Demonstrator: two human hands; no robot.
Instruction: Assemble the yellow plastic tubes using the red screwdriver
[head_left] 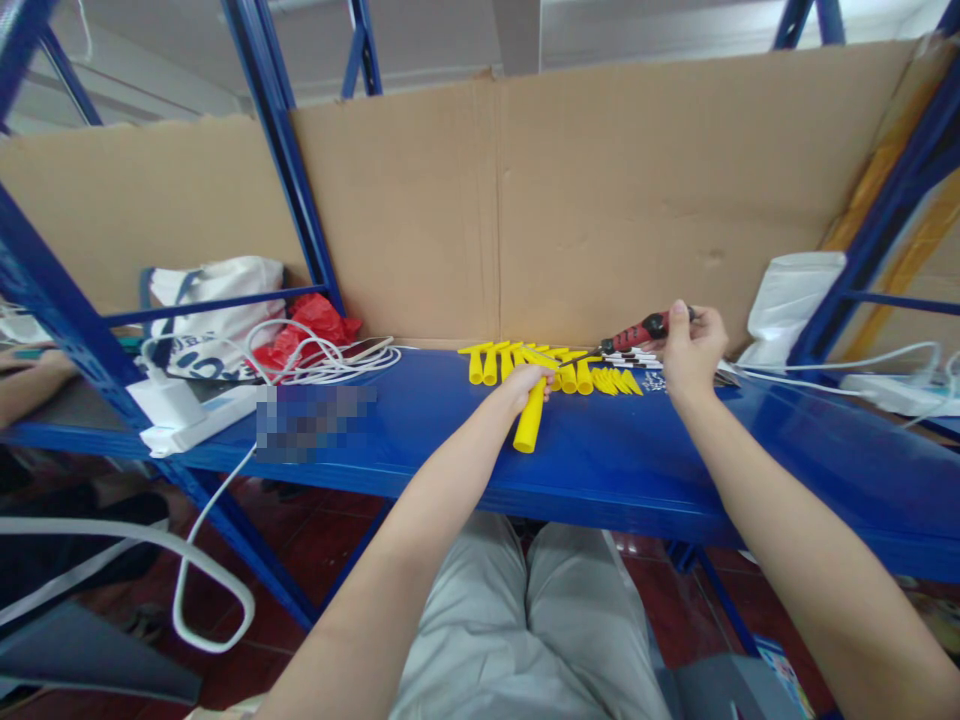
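My left hand (531, 384) is wrapped round a yellow tubular piece (529, 425), whose round end points down toward me over the blue shelf. Closed on the end of a red and black screwdriver (634, 335), my right hand (694, 345) is to the right and a little higher. The screwdriver's thin shaft runs left to the top of the yellow piece; the exact contact is too small to tell. Behind my left hand several yellow T-shaped pieces (475, 368) are lined up. Small flat yellow parts (615, 381) lie to their right, beside black and white sticks (634, 360).
A white power strip (210, 420) and coiled white cable (337, 362) are at left, with a red plastic bag (311, 325) and a white cloth bag (225, 290) behind. Cardboard (600, 200) walls the back. A person's hand (45, 362) shows far left.
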